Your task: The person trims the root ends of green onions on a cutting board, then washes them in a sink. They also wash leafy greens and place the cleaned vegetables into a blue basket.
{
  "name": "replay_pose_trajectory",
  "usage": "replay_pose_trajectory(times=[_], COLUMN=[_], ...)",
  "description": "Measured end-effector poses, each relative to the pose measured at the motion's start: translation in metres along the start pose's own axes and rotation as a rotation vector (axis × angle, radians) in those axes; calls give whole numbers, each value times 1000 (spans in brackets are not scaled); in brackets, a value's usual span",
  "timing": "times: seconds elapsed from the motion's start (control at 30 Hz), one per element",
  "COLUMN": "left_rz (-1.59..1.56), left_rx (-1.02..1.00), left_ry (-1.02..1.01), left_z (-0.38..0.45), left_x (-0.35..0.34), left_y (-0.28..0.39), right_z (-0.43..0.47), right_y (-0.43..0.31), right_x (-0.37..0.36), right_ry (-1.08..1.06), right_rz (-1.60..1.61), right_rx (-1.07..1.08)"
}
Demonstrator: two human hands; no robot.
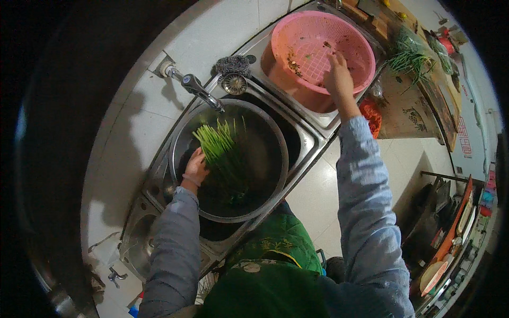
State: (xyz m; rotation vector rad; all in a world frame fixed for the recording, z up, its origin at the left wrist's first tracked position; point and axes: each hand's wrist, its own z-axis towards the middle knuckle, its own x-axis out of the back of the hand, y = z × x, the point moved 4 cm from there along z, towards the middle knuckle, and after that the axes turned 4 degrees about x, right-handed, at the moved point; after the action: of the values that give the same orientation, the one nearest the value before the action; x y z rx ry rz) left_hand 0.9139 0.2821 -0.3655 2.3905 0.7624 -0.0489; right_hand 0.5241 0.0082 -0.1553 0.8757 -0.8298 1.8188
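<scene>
A bunch of green vegetable stems (pixel 218 141) leans in a large round metal basin (pixel 283 148), the cut ends pointing up towards the tap. My left hand (pixel 195 167) grips the bunch along its left side; its lower leaves are dim in the dark basin. Farther off, a pink plastic colander basket (pixel 283 33) stands over the other part of the steel sink (pixel 314 139). Over its near right side reaches my right hand (pixel 341 77), fingers extended and apart from the thumb, with nothing visible in them. Dark plant scraps (pixel 294 68) cling to the basket's inside.
A chrome tap (pixel 201 92) juts from the tiled wall above the basin. Beside it lie a steel scouring pad (pixel 232 65) and a sink strainer (pixel 234 84). Green onions (pixel 409 59) rest on a wooden board at upper right. A red mesh bag (pixel 370 115) hangs near the basket.
</scene>
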Motion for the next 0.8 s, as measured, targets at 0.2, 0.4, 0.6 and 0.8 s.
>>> replay_pose_trajectory(times=[0.2, 0.4, 0.6, 0.8], left_rz=[153, 76, 152, 712], left_rx=[34, 224, -68, -82], left_ry=[108, -117, -96, 162], left_z=[-26, 12, -26, -44], left_x=[-22, -7, -54, -19], left_y=[-5, -58, -41, -12], right_z=[-167, -265, -261, -240], right_y=[-144, -206, -205, -185], right_x=[-63, -134, -121, -104], right_ry=[-776, -923, -928, -1037], right_rz=[548, 553, 852, 545], right_rx=[194, -628, -622, -471])
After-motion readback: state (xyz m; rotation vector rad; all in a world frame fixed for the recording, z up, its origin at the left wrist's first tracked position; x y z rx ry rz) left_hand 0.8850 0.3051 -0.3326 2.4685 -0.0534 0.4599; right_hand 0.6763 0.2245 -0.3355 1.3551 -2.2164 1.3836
